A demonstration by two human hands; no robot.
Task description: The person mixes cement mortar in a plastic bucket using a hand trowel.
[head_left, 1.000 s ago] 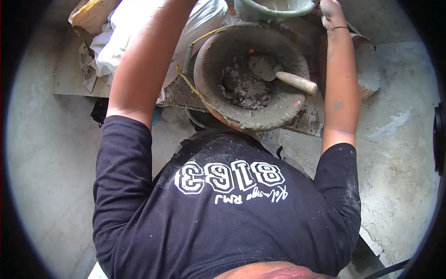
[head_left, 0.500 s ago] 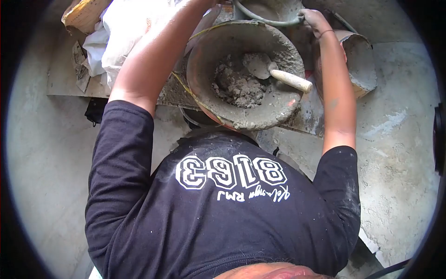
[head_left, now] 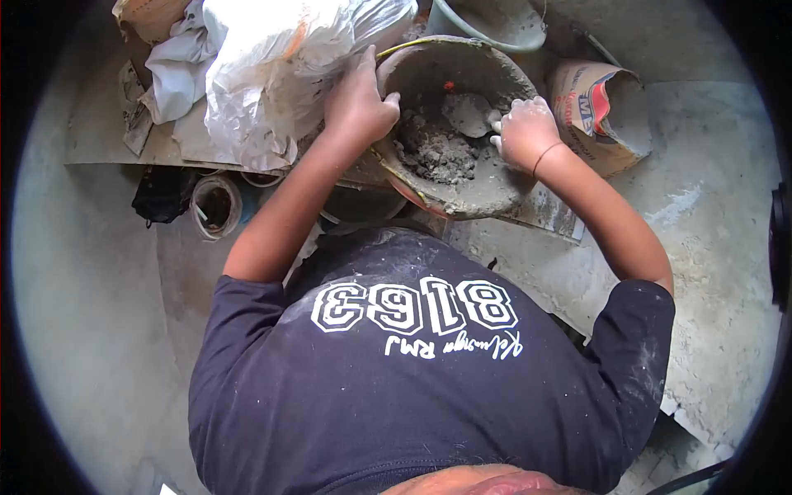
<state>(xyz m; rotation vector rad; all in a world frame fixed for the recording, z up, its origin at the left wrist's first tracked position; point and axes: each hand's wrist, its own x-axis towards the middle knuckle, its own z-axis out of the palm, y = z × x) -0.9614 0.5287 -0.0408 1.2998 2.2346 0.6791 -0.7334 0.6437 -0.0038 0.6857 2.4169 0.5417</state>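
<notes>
A wide basin [head_left: 487,194] coated in grey mortar stands at the top centre, with a clump of crumbly mortar [head_left: 445,157] inside. My left hand [head_left: 360,103] is at the basin's left rim, thumb toward the inside, fingers along the outer side and partly hidden. On the right, my right hand [head_left: 528,132] is wrapped round the trowel's handle, which it mostly hides. The trowel blade [head_left: 468,114] lies against the inner wall beside the mortar.
White plastic sacks [head_left: 264,74] lie left of the basin. Behind it is a grey bucket [head_left: 495,21]. A torn paper bag [head_left: 610,115] stands at the right. A small container [head_left: 216,206] and a black bag [head_left: 163,195] are below the board's left part.
My right hand has left the bucket's rim and closed on the trowel handle. My left hand has come down to the basin's left rim. The bucket has shifted away.
</notes>
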